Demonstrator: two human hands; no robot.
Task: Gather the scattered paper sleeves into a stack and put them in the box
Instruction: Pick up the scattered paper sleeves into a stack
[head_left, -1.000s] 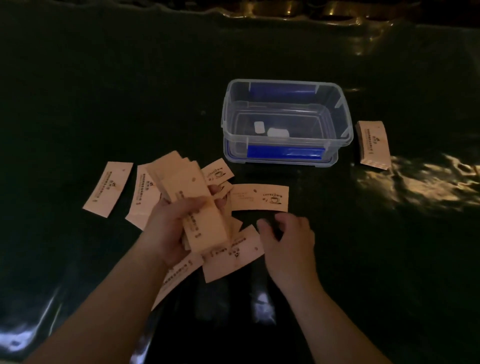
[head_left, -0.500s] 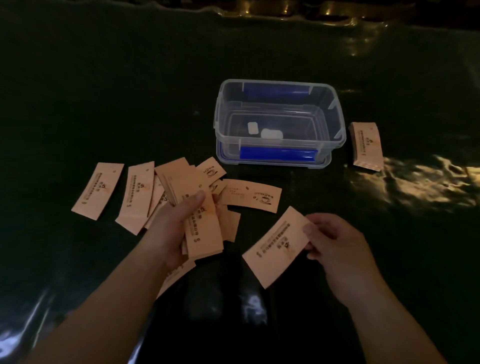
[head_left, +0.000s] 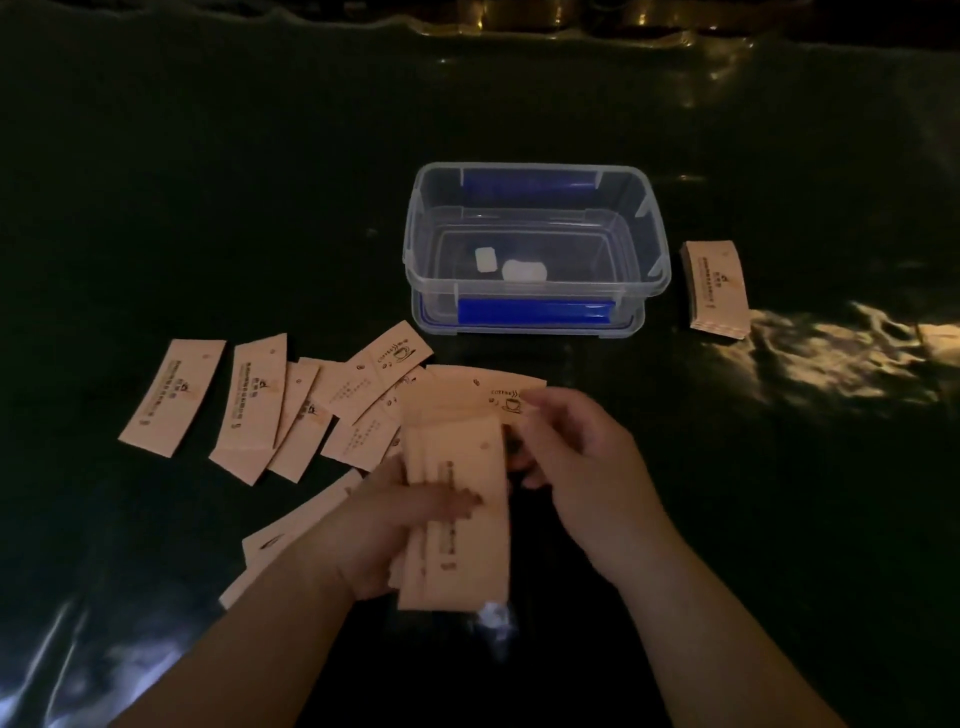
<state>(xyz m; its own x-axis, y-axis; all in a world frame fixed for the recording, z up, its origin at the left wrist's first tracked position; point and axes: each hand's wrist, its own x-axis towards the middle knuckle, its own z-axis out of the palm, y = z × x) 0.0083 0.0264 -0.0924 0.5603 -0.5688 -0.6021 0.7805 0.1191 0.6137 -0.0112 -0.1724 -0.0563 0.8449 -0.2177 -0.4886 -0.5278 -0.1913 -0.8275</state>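
My left hand (head_left: 384, 530) grips a stack of tan paper sleeves (head_left: 460, 540) low in the middle, thumb across its face. My right hand (head_left: 582, 457) is against the stack's right edge, fingers curled at its upper side. Several loose sleeves (head_left: 254, 410) lie scattered on the dark table to the left, and one with a coffee-cup print (head_left: 467, 389) lies just behind the stack. Two more sleeves (head_left: 280, 540) stick out from under my left wrist. The clear plastic box (head_left: 535, 249) with blue clips stands open behind, holding two small white items.
A second neat stack of sleeves (head_left: 717, 291) lies right of the box. The table is covered in a dark shiny sheet (head_left: 779, 519) with bright glare patches at right and at the lower left. The scene is dim.
My right hand carried the sleeve it had picked up over to the stack in my left hand. The left hand and stack shifted right and nearer to me.
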